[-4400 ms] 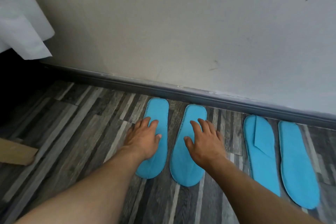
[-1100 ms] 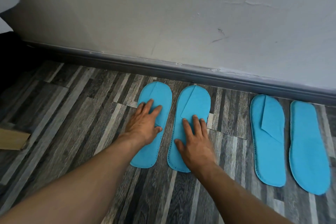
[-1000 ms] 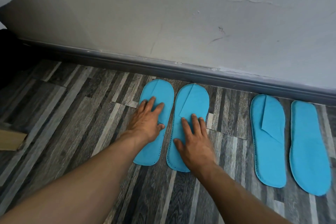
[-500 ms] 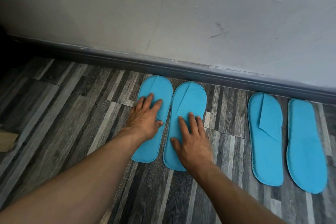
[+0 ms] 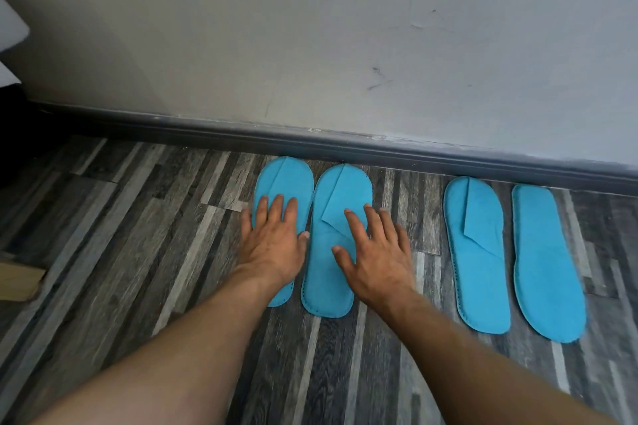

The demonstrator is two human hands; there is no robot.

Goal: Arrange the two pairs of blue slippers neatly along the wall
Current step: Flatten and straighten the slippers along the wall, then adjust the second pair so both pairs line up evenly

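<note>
Slippers: four blue ones, flat on the wood-pattern floor (image 5: 138, 252), toes at the grey skirting board (image 5: 379, 148).

Positions, relative to the skirting board:
- Left pair: first slipper (image 5: 286, 183) and second slipper (image 5: 341, 193) touching side by side, toes just short of the board, heels pointing away from it.
- Right pair: third slipper (image 5: 480, 272) and fourth slipper (image 5: 542, 259), set well apart from the left pair along the board, with a narrow gap between the two. The fourth shows no strap, so it looks sole-up, or it may be a bare insole; can't say which.

Hands: left hand (image 5: 272, 245) lies flat and spread on the first slipper. Right hand (image 5: 376, 252) is flat and spread on the second slipper, partly over its outer edge. Neither is gripping; both press palm-down.

Step, my read: final squaring of the left pair against the board. Next: lift off without dragging, then check the right pair, meaning close its gap, match heel lines and maybe flip the fourth slipper.
</note>
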